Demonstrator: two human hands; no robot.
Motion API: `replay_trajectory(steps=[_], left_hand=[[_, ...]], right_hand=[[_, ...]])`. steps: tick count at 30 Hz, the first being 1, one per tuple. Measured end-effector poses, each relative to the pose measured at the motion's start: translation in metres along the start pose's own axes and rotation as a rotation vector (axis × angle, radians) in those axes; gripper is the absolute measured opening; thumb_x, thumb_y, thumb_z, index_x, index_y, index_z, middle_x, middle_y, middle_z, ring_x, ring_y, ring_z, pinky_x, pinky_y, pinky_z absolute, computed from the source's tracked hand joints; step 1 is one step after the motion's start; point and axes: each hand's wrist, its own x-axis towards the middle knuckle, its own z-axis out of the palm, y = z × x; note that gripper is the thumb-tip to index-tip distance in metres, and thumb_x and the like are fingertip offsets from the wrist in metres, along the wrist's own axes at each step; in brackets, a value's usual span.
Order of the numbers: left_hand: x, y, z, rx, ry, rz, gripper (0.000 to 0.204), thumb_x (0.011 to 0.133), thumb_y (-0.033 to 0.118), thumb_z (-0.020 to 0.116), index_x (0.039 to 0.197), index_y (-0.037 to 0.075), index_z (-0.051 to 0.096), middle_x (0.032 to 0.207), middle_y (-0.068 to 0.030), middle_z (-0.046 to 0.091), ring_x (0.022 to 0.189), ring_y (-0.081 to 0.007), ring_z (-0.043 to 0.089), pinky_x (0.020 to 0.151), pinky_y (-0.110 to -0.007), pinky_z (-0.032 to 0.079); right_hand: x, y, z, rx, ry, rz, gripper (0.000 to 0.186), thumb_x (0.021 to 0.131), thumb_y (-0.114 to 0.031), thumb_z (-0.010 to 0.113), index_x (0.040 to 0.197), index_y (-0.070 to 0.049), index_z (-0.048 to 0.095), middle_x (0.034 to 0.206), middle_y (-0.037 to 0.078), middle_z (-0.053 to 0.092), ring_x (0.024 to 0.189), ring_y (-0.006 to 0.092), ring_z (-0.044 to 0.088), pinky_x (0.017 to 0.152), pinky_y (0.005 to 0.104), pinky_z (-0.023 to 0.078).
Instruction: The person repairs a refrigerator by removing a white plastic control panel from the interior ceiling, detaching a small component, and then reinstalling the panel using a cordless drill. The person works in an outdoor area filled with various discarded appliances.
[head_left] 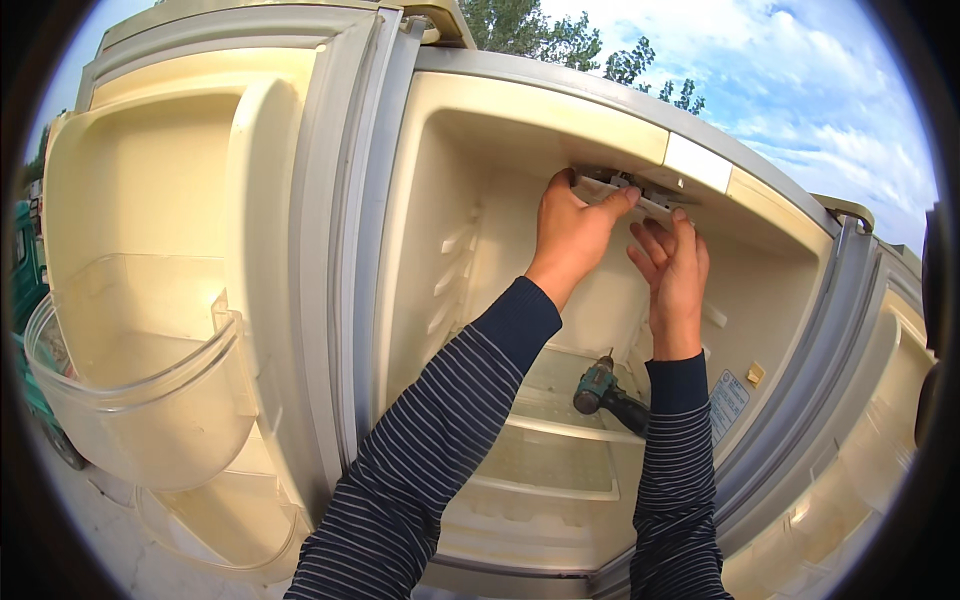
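Both arms reach up into an open refrigerator compartment. At its ceiling, near the front edge, is a slim white plastic housing with dark parts showing in the recess above it. My left hand grips the housing's left end, thumb pressed along its front and fingers curled behind. Closed on the right end is my right hand, its index fingertip against the edge and its other fingers curled below. A teal and black cordless drill lies on a shelf beneath my hands, its bit pointing up.
The left door stands swung open with a clear plastic bin on it. On the right is another open door with clear shelves. A hinge bracket sticks out at the top right corner. A green vehicle shows at far left.
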Motion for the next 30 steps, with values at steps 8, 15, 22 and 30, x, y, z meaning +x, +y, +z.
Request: replay_trajectory(steps=[8, 15, 22, 30], left_hand=[[-0.001, -0.001, 0.006, -0.04, 0.002, 0.1, 0.062, 0.085, 0.02, 0.081, 0.132, -0.01, 0.054, 0.124, -0.0187, 0.065, 0.116, -0.0254, 0.061, 0.1, -0.035, 0.046], [0.005, -0.001, 0.005, -0.031, 0.026, 0.05, 0.054, 0.083, 0.017, 0.082, 0.124, -0.009, 0.058, 0.119, -0.0193, 0.068, 0.109, -0.0279, 0.065, 0.095, -0.036, 0.05], [0.006, -0.001, 0.008, -0.002, 0.045, 0.047, 0.057, 0.082, 0.018, 0.084, 0.122, -0.011, 0.056, 0.118, -0.0198, 0.067, 0.107, -0.0259, 0.065, 0.093, -0.035, 0.051], [0.015, -0.006, 0.008, -0.082, 0.084, 0.08, 0.067, 0.076, 0.012, 0.089, 0.123, -0.012, 0.048, 0.122, -0.0213, 0.064, 0.108, -0.0245, 0.063, 0.095, -0.032, 0.05]], right_hand=[[-0.008, -0.005, 0.0, -0.016, 0.045, 0.022, 0.061, 0.099, -0.046, 0.064, 0.131, 0.003, 0.048, 0.125, 0.02, 0.061, 0.109, 0.0291, 0.069, 0.08, 0.0362, 0.059], [-0.006, -0.013, 0.007, -0.046, 0.047, 0.0, 0.066, 0.097, -0.047, 0.068, 0.133, 0.005, 0.048, 0.124, 0.02, 0.062, 0.103, 0.0273, 0.071, 0.073, 0.0341, 0.058], [-0.003, -0.011, 0.003, -0.033, 0.063, 0.025, 0.068, 0.097, -0.045, 0.069, 0.137, 0.006, 0.047, 0.124, 0.02, 0.062, 0.102, 0.0263, 0.071, 0.072, 0.0334, 0.058], [-0.072, 0.042, -0.07, -0.93, 0.025, -0.23, 0.051, 0.091, -0.032, 0.075, 0.125, 0.004, 0.064, 0.12, 0.025, 0.07, 0.104, 0.0381, 0.071, 0.084, 0.0445, 0.057]])
